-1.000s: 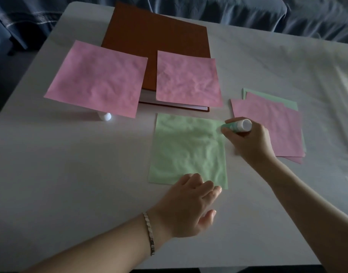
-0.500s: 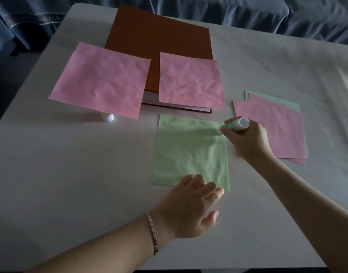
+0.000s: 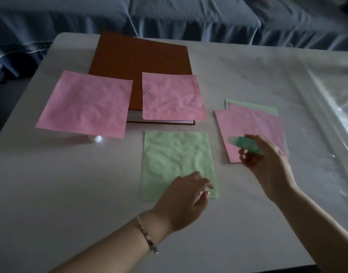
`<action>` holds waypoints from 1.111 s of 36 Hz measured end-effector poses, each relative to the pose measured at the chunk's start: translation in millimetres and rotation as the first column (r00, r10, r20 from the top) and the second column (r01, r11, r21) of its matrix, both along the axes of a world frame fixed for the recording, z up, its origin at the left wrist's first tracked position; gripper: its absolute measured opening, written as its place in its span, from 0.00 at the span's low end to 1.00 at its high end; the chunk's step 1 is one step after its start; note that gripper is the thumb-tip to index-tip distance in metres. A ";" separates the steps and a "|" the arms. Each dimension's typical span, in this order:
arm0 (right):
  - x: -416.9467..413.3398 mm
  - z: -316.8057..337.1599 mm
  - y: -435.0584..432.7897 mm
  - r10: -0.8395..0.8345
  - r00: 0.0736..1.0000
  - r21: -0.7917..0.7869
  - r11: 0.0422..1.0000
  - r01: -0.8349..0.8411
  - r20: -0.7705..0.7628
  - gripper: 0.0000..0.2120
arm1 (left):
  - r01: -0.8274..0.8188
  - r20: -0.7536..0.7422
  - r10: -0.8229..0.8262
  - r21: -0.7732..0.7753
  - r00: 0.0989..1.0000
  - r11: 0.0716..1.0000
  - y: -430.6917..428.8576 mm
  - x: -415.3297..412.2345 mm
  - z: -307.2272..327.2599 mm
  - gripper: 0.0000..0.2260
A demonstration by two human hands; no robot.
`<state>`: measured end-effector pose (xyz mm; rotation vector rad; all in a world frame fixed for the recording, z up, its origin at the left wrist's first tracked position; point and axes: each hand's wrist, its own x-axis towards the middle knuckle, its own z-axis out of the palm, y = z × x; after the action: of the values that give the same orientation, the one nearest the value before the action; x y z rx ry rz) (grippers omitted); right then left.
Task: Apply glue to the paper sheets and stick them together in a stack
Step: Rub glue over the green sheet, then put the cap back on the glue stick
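Now, head view, dim light. Left hand (image 3: 186, 201) lies flat-ish on the near right corner of the green sheet (image 3: 175, 158), fingers loosely extended and pressing the paper, nothing grasped. A metal link bracelet (image 3: 147, 236) sits on that wrist.

Right hand (image 3: 267, 166) grips the glue stick (image 3: 247, 147), fingers curled round the teal barrel, pale end pointing towards the left hand. The barrel carries a light pattern or label (too blurred for me to read). I cannot tell whether the stick's end is bare or capped.

Beneath the right hand's fingers lies the loose pile of sheets (image 3: 254, 125): pink on top, a green one showing at the far edge, corners fanned out. The stick is over the pile's near left part; touching or clear of it, I cannot tell.

Beyond the left hand, past the green sheet, a brown book (image 3: 141, 62) lies closed, its cover blank from this angle. One crinkled pink sheet (image 3: 172, 97) rests on its near right part and overhangs the edge. A second pink sheet (image 3: 86, 103) is off to the left of both hands, leaning on the book's left side. A small white round piece (image 3: 97, 139) shows just under that sheet's near edge, on the white table (image 3: 60, 194).

To the right of the right hand, clear plastic film (image 3: 334, 115) covers the tabletop.
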<state>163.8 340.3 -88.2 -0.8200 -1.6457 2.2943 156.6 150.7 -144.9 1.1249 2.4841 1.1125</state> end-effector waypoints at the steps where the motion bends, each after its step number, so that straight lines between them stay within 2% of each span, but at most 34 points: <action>1: 2.7 3.2 1.3 -0.006 1.000 -0.104 0.995 0.005 -0.010 0.06 | -0.036 0.019 0.036 0.048 0.999 0.998 1.1 -3.2 3.3 0.13; 4: 9.9 12.9 -0.2 0.000 1.000 -0.235 0.972 -0.001 -0.003 0.11 | -0.237 0.094 0.223 0.175 0.970 0.956 1.9 -13.9 15.1 0.08; 5: 11.7 15.2 -2.0 0.009 1.000 -0.262 0.965 -0.008 0.000 0.12 | -0.312 0.174 0.280 0.203 0.944 0.928 1.1 -18.2 20.6 0.06; 7: 14.7 18.5 -9.5 0.030 1.000 -0.344 0.939 -0.026 0.007 0.18 | -0.437 0.389 0.331 0.223 0.859 0.871 -1.3 -27.1 34.0 0.08; 10: 15.6 18.2 -26.6 0.111 0.993 -0.457 0.885 -0.084 0.032 0.23 | -0.482 0.653 0.254 0.195 0.713 0.854 -3.8 -37.9 51.4 0.09; 13: 13.4 12.2 -46.7 0.198 0.980 -0.532 0.828 -0.175 -0.014 0.29 | -0.443 0.728 0.179 0.187 0.662 0.877 -7.2 -39.1 59.1 0.12; 17: 8.8 7.3 -71.7 0.247 0.966 -0.580 0.777 -0.243 -0.073 0.26 | -0.505 0.730 0.211 0.207 0.650 0.838 -11.6 -36.3 60.3 0.24; 18: 8.1 7.0 -76.7 0.264 0.961 -0.582 0.770 -0.264 -0.086 0.25 | -0.537 0.732 0.219 0.230 0.645 0.812 -13.2 -35.9 59.9 0.25; 21: 8.1 7.2 -87.4 0.314 0.943 -0.575 0.753 -0.320 -0.114 0.24 | -0.591 0.708 0.239 0.302 0.664 0.748 -20.1 -33.8 61.3 0.23; 24: 7.2 6.2 -94.3 0.378 0.919 -0.519 0.767 -0.378 -0.112 0.20 | -0.594 0.671 0.247 0.353 0.699 0.723 -27.0 -31.0 66.1 0.19; 26: 4.7 5.4 -97.1 0.406 0.913 -0.405 0.828 -0.387 -0.043 0.18 | -0.600 0.602 0.298 0.393 0.741 0.697 -32.1 -29.1 71.7 0.13; 28: 2.1 4.1 -97.8 0.388 0.920 -0.220 0.904 -0.368 0.056 0.17 | -0.615 0.486 0.409 0.414 0.772 0.671 -42.3 -29.4 73.3 0.08; 30: 0.1 2.5 -96.4 0.368 0.922 -0.040 0.930 -0.365 0.119 0.13 | -0.618 0.360 0.504 0.402 0.785 0.675 -58.5 -33.0 70.2 0.10; 32: -2.7 -1.1 -93.9 0.372 0.911 0.109 0.913 -0.394 0.177 0.07 | -0.646 0.255 0.595 0.354 0.762 0.676 -78.0 -40.2 61.3 0.12; 34: -6.6 -7.4 -90.3 0.383 0.892 0.218 0.874 -0.433 0.240 0.05 | -0.708 0.206 0.682 0.301 0.702 0.639 -96.7 -48.5 51.3 0.10; 40: -16.9 -17.7 -89.2 0.448 0.828 0.327 0.769 -0.549 0.337 0.03 | -0.816 0.088 0.822 0.217 0.563 0.536 -128.6 -65.7 30.1 0.06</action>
<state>146.9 251.1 -105.9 -0.6235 -2.6238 2.0507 90.9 22.1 -114.8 -0.1495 3.0187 1.6266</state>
